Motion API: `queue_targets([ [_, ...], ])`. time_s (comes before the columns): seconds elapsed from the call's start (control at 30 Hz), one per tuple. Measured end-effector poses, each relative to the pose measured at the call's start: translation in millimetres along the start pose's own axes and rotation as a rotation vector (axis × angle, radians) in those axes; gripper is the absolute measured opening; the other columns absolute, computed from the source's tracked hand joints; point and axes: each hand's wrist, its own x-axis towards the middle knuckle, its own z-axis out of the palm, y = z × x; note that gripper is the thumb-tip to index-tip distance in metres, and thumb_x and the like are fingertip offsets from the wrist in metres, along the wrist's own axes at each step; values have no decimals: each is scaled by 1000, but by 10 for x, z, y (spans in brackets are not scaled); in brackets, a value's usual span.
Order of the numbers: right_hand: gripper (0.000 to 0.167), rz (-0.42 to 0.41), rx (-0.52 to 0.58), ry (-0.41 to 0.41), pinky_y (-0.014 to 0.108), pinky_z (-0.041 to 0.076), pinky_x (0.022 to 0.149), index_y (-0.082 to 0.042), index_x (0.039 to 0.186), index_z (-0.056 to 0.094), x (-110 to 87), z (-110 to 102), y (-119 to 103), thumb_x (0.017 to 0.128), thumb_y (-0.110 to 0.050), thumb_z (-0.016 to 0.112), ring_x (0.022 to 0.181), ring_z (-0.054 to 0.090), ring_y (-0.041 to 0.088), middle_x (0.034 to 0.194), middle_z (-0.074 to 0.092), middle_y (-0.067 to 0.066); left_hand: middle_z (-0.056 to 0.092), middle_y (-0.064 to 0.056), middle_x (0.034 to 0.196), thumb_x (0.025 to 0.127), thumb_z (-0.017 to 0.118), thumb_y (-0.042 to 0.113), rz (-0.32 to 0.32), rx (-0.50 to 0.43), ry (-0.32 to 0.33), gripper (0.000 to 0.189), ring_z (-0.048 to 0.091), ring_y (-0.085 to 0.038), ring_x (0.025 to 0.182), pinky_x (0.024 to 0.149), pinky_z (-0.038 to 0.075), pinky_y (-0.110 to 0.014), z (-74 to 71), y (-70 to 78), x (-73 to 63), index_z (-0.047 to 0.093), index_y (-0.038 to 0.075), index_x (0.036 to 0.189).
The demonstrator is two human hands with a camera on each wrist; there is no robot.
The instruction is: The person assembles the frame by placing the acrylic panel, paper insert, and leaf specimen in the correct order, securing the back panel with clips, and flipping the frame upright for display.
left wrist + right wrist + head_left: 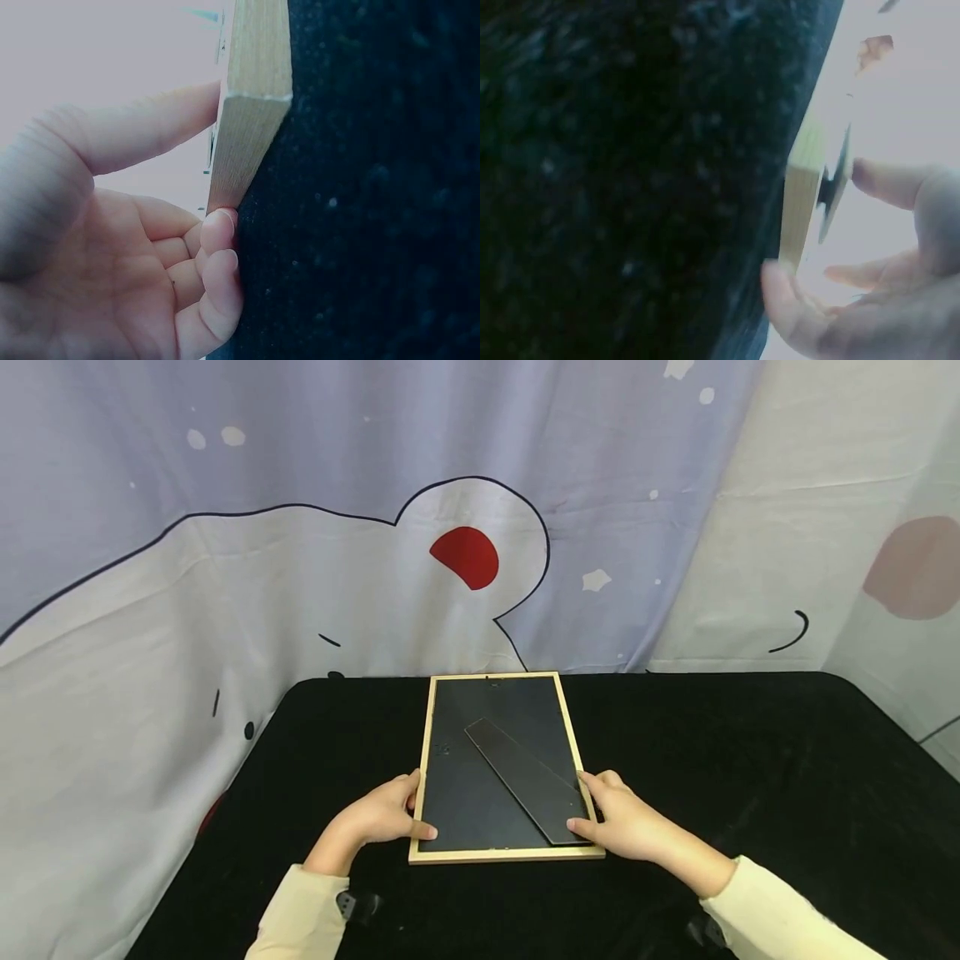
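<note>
A picture frame (506, 856) with a pale wood border lies back side up, showing its black backing board (472, 710). Slanting across the board is a black stand leg (525, 781), its wide end at the lower right corner. My left hand (378, 814) grips the left border, thumb over the top; the left wrist view shows its curled fingertips (221, 274) against the frame's wooden side (251, 135). On the right border my right hand (626, 818) holds the frame, its thumb on the stand leg. In the right wrist view the stand leg (840, 184) sits slightly raised off the frame.
A black cloth (735, 760) covers the table under the frame. Behind it hangs a pale curtain (360, 593) with a cartoon print, which also runs down the left side. Dark wrist devices (358, 906) show at both cuffs.
</note>
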Motion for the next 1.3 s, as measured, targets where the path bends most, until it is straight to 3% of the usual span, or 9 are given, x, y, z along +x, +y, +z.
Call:
queue_targets([
  [0.13, 73, -53, -53, 24, 55, 38, 102, 9, 141, 39, 1, 63, -74, 89, -34, 68, 130, 39, 44, 142, 37, 29, 50, -10, 90, 67, 83, -1, 5, 11, 6, 83, 58, -16, 73, 69, 47, -31, -1, 5, 0, 40, -8, 138],
  [0.27, 79, -70, -36, -17, 60, 28, 107, 10, 141, 38, 14, 151, -160, 90, -44, 64, 139, 23, 49, 149, 28, 31, 50, -10, 90, 68, 83, 0, 5, 17, 8, 81, 58, -16, 73, 70, 47, -31, 1, 4, -1, 41, -7, 137],
  [0.57, 99, 22, -84, -8, 63, 19, 109, 10, 142, 37, 85, 341, -295, 83, -66, 60, 142, 11, 50, 151, 23, 32, 50, -10, 90, 68, 83, 0, 6, 14, 5, 81, 56, -17, 72, 68, 45, -31, -3, 12, -4, 42, -6, 138],
  [0.8, 107, 86, -120, 11, 65, 18, 109, 7, 145, 33, 126, 401, -388, 77, -70, 63, 139, 2, 57, 153, 17, 31, 49, -11, 89, 68, 82, -1, 17, 6, 8, 80, 56, -18, 72, 67, 45, -32, -21, 4, -2, 42, -4, 138],
  [1.03, 110, 101, -184, 18, 65, 21, 107, 4, 147, 32, 176, 457, -385, 73, -71, 66, 136, 7, 62, 154, 18, 29, 49, -10, 88, 68, 82, -1, 24, 11, 9, 79, 55, -18, 72, 67, 44, -32, -29, -5, -13, 43, -5, 137],
  [1.3, 109, 110, -252, 9, 63, 20, 109, 4, 148, 30, 165, 491, -430, 77, -74, 58, 137, 7, 61, 155, 17, 29, 48, -10, 85, 68, 83, 0, 16, 32, 22, 75, 51, -19, 70, 63, 40, -32, -43, -9, -42, 46, -3, 134],
])
